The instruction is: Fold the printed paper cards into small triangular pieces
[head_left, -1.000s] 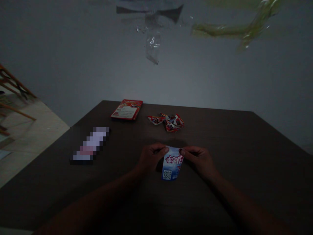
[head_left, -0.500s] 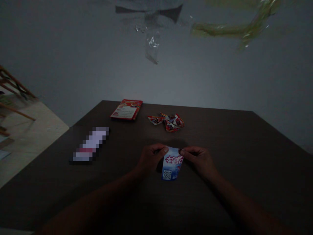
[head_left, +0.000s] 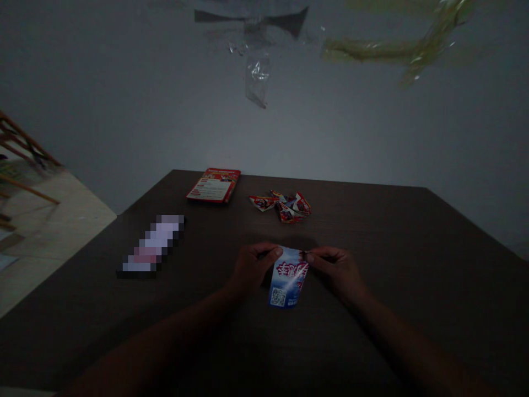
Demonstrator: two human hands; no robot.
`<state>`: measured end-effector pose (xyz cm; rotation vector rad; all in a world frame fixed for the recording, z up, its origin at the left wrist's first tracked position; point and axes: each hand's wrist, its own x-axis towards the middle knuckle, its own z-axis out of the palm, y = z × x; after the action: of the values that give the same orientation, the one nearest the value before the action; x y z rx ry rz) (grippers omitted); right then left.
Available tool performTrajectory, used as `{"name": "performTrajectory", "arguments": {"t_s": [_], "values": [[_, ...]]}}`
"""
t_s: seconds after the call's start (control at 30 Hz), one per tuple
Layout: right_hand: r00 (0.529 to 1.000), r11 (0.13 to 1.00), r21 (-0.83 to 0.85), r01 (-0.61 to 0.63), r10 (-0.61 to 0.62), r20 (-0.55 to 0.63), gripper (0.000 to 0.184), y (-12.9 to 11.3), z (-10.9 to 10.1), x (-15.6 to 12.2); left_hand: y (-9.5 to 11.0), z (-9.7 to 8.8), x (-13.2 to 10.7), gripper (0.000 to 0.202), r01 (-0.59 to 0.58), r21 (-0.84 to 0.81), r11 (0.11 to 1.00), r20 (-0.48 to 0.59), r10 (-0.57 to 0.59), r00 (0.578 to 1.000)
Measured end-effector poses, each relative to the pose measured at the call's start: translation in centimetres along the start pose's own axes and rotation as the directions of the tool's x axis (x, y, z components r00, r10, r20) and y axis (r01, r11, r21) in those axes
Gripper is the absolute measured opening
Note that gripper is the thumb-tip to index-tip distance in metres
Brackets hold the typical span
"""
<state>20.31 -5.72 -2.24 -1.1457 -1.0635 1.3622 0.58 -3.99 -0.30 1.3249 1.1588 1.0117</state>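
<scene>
A small blue and white paper slip (head_left: 288, 278) with red characters and a QR code stands between my hands over the dark table (head_left: 413, 264). My left hand (head_left: 251, 268) pinches its upper left corner with thumb and fingers. My right hand (head_left: 334, 270) pinches its upper right corner the same way. Both hands rest low, close to the table top, near the table's middle.
Several folded red paper pieces (head_left: 285, 205) lie in a small heap beyond my hands. A red and white packet (head_left: 214, 186) lies at the far left edge. A blurred oblong object (head_left: 152, 246) sits left of my hands. Wooden furniture (head_left: 20, 165) stands at the left.
The slip has tilted, its lower end swinging slightly to the left. Both hands keep their pinch and have barely shifted.
</scene>
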Motion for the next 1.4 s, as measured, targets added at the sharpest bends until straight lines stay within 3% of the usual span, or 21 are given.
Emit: {"name": "performTrajectory", "arguments": {"t_s": [0.37,0.6,0.77,0.93,1.03,1.2,1.3,1.4], "values": [[1.0,0.999,0.037,0.017,-0.018,0.026,0.017,-0.1,0.4,-0.2,0.3,-0.1,-0.2,0.023,0.002,-0.067,0.998,-0.016,-0.003,1.0],[1.0,0.987,-0.158,0.023,-0.02,0.016,0.024,-0.7,0.8,-0.7,0.1,-0.3,-0.3,0.024,0.052,-0.127,0.991,-0.063,-0.06,0.996],[0.999,0.99,-0.135,0.034,-0.03,0.027,0.025,-0.9,0.6,-0.7,0.1,-0.2,-0.2,0.023,0.065,-0.138,0.988,-0.014,-0.068,0.998],[0.999,0.991,-0.133,0.018,-0.014,0.029,0.024,-0.9,0.4,-0.5,-0.2,-0.2,0.1,0.023,0.046,-0.053,0.998,-0.006,-0.047,0.999],[0.999,0.991,-0.134,0.009,-0.004,0.041,0.024,-0.7,0.2,-0.4,-0.3,-0.3,0.2,0.025,-0.026,0.1,0.995,0.013,0.024,1.0],[0.999,0.993,-0.112,-0.025,0.03,0.044,0.025,-0.5,-0.1,-0.2,0.6,-0.4,1.2,0.034,-0.284,0.432,0.856,0.166,0.235,0.958],[0.997,0.993,-0.114,-0.042,0.048,0.052,0.026,-0.5,-0.2,0.1,1.5,-0.2,2.9,0.026,-0.408,0.453,0.793,0.371,0.248,0.895],[0.997,0.989,-0.136,-0.054,0.06,0.044,0.029,-0.4,-0.4,0.4,1.9,0.3,5.1,0.024,-0.485,0.373,0.791,0.581,0.208,0.787]]}}
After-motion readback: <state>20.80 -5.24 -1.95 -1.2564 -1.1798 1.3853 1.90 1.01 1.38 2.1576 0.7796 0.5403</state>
